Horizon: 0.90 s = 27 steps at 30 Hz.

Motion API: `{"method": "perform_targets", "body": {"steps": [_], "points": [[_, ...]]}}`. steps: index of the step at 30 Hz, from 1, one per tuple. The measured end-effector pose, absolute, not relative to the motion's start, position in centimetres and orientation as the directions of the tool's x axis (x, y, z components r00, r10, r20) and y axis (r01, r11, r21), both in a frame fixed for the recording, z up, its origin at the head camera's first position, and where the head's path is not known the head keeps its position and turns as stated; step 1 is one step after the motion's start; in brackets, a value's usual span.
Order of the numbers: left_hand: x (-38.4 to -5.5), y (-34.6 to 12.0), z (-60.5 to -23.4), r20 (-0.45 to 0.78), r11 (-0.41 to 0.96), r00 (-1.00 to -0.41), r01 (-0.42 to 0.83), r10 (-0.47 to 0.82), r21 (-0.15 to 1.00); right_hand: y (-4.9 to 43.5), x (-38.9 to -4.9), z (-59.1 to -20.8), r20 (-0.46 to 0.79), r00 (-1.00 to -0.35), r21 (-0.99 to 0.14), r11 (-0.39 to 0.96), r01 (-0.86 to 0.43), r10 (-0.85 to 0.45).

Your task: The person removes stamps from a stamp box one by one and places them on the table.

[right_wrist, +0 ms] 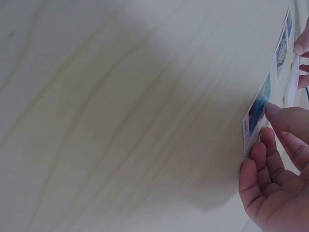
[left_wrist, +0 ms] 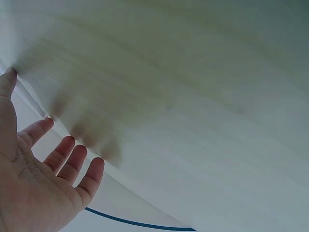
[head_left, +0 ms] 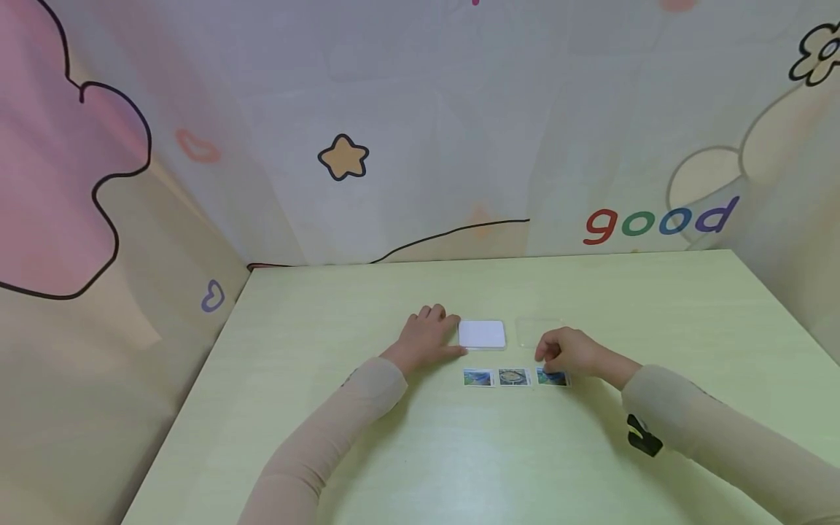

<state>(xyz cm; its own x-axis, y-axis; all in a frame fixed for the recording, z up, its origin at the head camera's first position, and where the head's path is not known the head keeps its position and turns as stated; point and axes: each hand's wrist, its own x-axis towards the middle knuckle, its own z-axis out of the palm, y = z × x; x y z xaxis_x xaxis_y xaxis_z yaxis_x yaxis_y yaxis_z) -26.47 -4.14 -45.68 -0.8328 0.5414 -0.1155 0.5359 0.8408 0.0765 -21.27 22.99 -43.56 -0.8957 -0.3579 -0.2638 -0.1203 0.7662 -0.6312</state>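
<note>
My left hand [head_left: 428,338], fingers spread, rests at the left end of a flat white rectangular stack or box [head_left: 482,335]. In the head view its thumb is by the near left corner and its index finger by the far left one. A row of three small picture cards lies in front: a blue-green landscape card [head_left: 478,378], a card with a round pale design [head_left: 515,377] and another blue-green card [head_left: 553,378] at the right. My right hand [head_left: 569,351] pinches this right card at its far edge, with the thumb [right_wrist: 282,118] on the picture.
Behind my right hand lies a clear, thin rectangular piece [head_left: 533,332]. The pale wooden table [head_left: 394,467] meets a printed cloth wall [head_left: 426,131] at the back and sides. A black piece [head_left: 644,436] shows under the right sleeve.
</note>
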Motion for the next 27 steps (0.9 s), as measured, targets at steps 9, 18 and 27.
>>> {"method": "perform_targets", "body": {"steps": [9,18,27], "points": [[-26.6,-4.2,-45.9,-0.103,0.84,-0.833,0.538,0.543,0.073,23.0,-21.1,-43.6,-0.234,-0.898,-0.612,0.774,-0.162,-0.373],[-26.5,-4.1,-45.9,-0.106,0.841,-0.834,0.538,0.542,0.065,23.2,-21.8,-43.2,-0.206,-0.905,-0.579,0.792,-0.194,-0.372],[-26.4,-4.3,-45.7,-0.1,0.838,-0.832,0.541,0.546,0.076,23.1,-22.5,-41.9,-0.135,-0.911,-0.576,0.779,-0.248,-0.39]]}}
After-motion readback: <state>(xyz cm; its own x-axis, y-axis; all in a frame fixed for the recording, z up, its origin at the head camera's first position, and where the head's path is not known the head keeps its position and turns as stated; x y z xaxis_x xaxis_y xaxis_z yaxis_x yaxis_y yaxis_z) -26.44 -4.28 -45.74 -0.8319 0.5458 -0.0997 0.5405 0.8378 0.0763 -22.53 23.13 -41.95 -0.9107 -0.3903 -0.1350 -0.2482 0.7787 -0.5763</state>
